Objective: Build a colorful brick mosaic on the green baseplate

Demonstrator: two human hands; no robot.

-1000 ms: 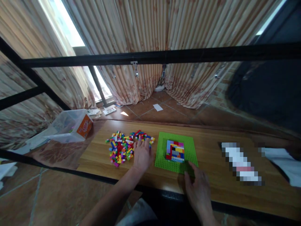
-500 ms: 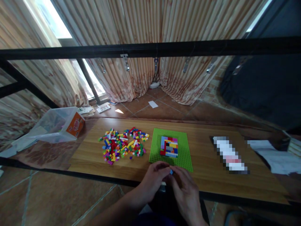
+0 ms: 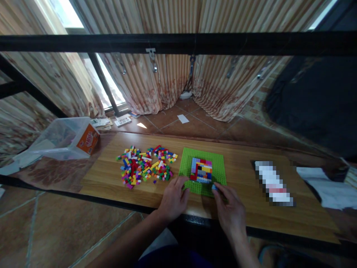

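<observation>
A green studded baseplate (image 3: 220,167) lies on the table, with a multicoloured block of toy bricks (image 3: 201,170) built up on its middle. My right hand (image 3: 230,204) pinches a small light-blue brick (image 3: 214,187) between thumb and fingertips, just over the plate's near right part. At the plate's near left corner is my left hand (image 3: 173,197), its fingers bent and the thumb apart, with nothing visible in it. Left of the plate spreads a pile of loose bricks (image 3: 145,167) in many colours.
A clear plastic box (image 3: 61,139) with an orange label stands at the far left. To the right lies a blurred-out flat item (image 3: 273,184), with white papers (image 3: 323,186) beyond it. A dark metal bar (image 3: 173,44) crosses above the table's back.
My hands have moved apart and forward from the table's near edge. The light-blue brick, earlier between both hands, is now in my right hand only. The view has shifted slightly.
</observation>
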